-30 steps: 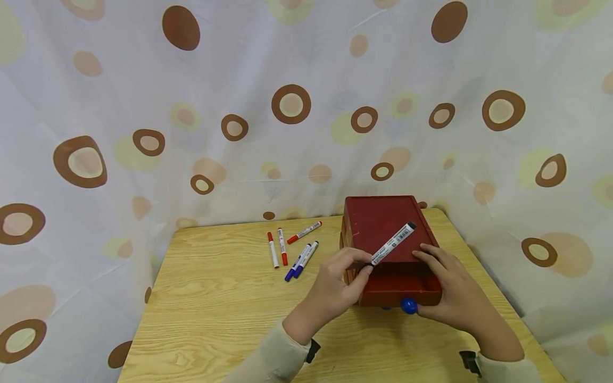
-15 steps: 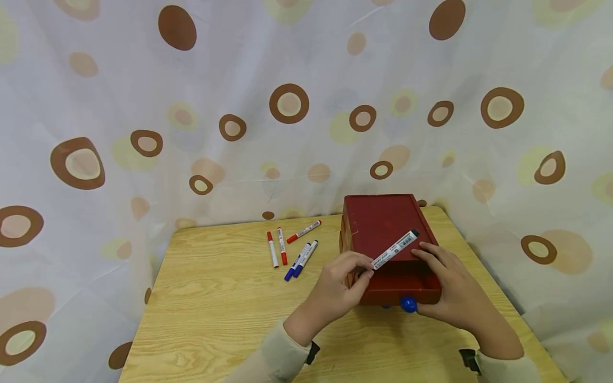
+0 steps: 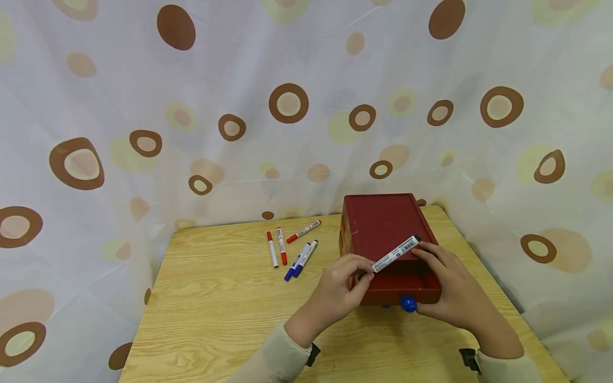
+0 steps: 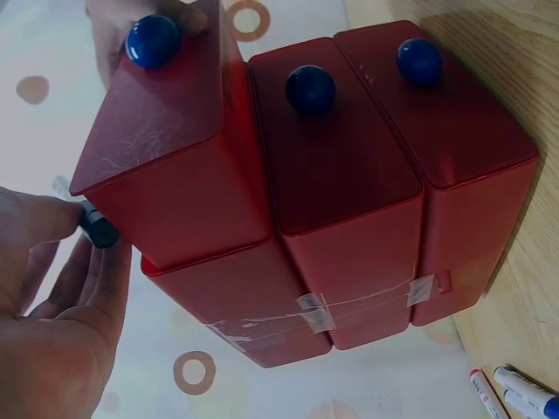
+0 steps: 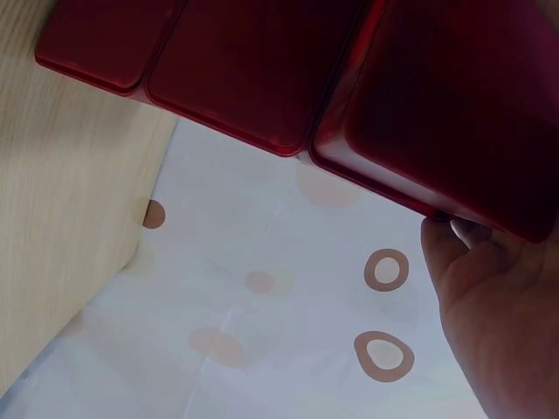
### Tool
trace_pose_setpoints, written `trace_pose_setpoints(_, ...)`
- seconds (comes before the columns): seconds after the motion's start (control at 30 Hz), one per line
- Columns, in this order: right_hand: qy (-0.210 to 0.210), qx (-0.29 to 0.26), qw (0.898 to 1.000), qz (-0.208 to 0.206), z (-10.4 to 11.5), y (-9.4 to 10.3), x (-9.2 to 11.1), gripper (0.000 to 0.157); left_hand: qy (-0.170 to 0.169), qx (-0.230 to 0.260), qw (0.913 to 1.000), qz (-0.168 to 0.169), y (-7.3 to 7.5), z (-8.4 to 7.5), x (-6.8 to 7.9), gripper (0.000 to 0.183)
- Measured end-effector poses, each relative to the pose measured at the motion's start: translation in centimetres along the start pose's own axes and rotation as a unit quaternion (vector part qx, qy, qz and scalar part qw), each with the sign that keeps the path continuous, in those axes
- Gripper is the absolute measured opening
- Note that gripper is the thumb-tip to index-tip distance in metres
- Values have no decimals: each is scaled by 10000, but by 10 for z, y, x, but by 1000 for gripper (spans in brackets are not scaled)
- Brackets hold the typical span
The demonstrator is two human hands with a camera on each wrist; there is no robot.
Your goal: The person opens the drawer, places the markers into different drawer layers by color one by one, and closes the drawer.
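Between thumb and fingertips, my left hand (image 3: 337, 284) pinches a white whiteboard marker (image 3: 396, 255) by its near end. The marker slants over the opening of a red drawer (image 3: 378, 299), its black cap up by my right fingers. In the left wrist view, a dark end of the marker (image 4: 99, 229) shows in the pinch. The drawer is the top one of a dark red drawer cabinet (image 3: 380, 218) and is pulled partly out. My right hand (image 3: 457, 290) grips its right front corner, thumb beside the blue knob (image 3: 408, 304), fingers at the cabinet's top edge.
Several capped markers lie left of the cabinet on the wooden table (image 3: 206, 298): red-capped markers (image 3: 282, 246) and blue-capped markers (image 3: 301, 260). Two lower drawers (image 4: 349, 157) with blue knobs are closed. A dotted curtain (image 3: 287, 149) hangs behind and to the sides.
The marker's black-capped end has swung downward and slightly right, toward my right fingers. The left hand has shifted slightly; the right hand and the drawer stay in place.
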State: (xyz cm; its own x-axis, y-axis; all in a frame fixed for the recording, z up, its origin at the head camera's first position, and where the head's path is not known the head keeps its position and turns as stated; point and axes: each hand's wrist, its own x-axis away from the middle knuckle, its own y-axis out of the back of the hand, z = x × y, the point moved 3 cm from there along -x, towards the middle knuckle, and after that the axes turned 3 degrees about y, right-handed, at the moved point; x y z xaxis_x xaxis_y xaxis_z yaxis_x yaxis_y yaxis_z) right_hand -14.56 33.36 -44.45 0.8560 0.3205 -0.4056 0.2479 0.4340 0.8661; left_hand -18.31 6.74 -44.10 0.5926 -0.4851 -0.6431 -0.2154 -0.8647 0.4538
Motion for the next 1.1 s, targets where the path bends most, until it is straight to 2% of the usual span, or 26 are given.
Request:
trace_pose_setpoints(0.5, -88, 20, 10000, 39, -1, -1, 2, 112, -55, -33, 10000, 8, -5, 1, 0, 8)
trace_pose_setpoints(0.8, -32, 60, 10000, -23, -1, -2, 2, 112, -45, -56, 9999, 145, -9, 2, 2, 8)
trace_pose_setpoints(1.1, -16, -107, 9999, -11, -2, -1, 1, 112, -338, -217, 9990, 181, -9, 2, 2, 9)
